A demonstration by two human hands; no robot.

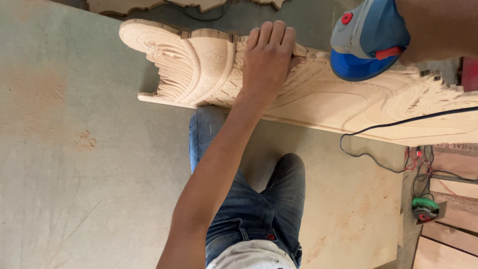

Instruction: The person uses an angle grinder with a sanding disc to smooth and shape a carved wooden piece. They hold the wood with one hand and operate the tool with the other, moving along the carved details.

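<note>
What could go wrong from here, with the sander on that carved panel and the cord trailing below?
1. The left hand presses on the carved panel close to the blue sander; a slip might bring the pad against the fingers.
2. The black cord drapes over the panel's near edge and could snag or get pulled under the pad.
3. The right hand is mostly hidden behind the sander, so its grip cannot be judged.

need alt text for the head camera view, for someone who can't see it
Seen from above, a person's left hand presses flat on a long carved wooden panel while the right hand holds a blue and grey power sander on it. The panel lies on a dusty board floor, with a black cord trailing right.
</note>
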